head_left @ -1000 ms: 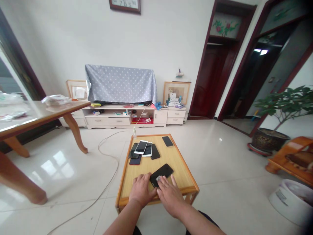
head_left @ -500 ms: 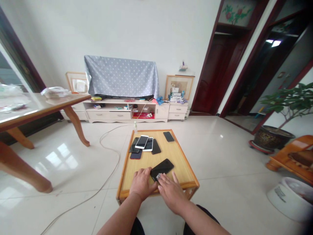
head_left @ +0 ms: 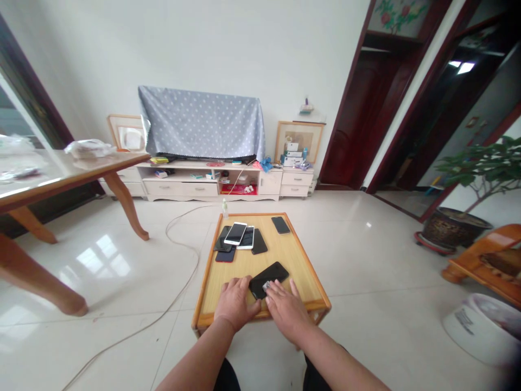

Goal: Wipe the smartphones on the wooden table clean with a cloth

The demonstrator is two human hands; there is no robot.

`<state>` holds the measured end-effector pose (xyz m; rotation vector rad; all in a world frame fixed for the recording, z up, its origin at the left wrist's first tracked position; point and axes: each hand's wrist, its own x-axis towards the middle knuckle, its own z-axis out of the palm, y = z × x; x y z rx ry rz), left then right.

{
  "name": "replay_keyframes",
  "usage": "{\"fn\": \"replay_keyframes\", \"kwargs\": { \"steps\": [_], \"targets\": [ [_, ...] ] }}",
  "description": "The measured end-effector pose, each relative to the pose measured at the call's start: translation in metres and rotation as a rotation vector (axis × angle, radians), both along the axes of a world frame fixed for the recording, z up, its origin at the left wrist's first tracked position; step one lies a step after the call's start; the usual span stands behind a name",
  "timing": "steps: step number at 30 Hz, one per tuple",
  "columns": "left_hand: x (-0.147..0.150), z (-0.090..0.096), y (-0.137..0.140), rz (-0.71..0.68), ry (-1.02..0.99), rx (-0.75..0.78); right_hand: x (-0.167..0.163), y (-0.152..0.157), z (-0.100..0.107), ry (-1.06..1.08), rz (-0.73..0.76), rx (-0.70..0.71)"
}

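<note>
Black phone lies near table's front edge, bare space beyond; hands spread loosely.

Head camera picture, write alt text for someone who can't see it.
A right hand touches a small pale wad on a black phone on a low wooden table, with the left hand at the phone's edge. Other phones lie farther back, several overlapping.

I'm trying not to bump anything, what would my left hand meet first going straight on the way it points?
Likely the black phone: its edge sits right by your left hand, perhaps touching the index finger, though depth is unclear.
</note>
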<state>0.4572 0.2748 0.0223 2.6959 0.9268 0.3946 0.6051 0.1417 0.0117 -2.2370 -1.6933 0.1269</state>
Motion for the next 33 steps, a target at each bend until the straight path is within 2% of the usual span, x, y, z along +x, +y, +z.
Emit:
{"fn": "replay_keyframes", "kwargs": {
  "steps": [4,6,10,11,16,21,23,30,33],
  "targets": [
    [0.000,0.001,0.000,0.003,0.008,-0.007,0.008,0.005,0.006,0.002,-0.185,-0.034],
    [0.000,0.000,0.001,0.001,0.008,-0.012,0.001,0.006,0.007,0.018,-0.126,-0.036],
    [0.000,-0.003,0.002,-0.002,0.014,-0.018,-0.019,0.006,0.008,0.043,0.112,-0.006],
    [0.000,-0.003,0.002,0.000,0.015,-0.016,-0.018,0.006,0.009,0.046,0.110,-0.009],
    [0.000,-0.001,0.000,0.024,0.034,-0.016,0.002,0.012,0.016,0.043,-0.082,-0.039],
    [0.000,-0.002,0.001,0.031,0.056,-0.042,-0.015,0.005,0.015,0.052,0.096,-0.018],
    [0.000,-0.003,0.003,0.022,0.072,-0.051,-0.025,0.006,0.015,0.053,0.123,-0.015],
    [0.001,-0.005,0.004,0.025,0.061,-0.044,-0.027,0.039,0.015,0.049,0.095,-0.012],
    [0.001,-0.005,0.004,0.025,0.036,-0.045,-0.031,0.044,0.013,0.035,0.047,-0.005]
  ]
}}
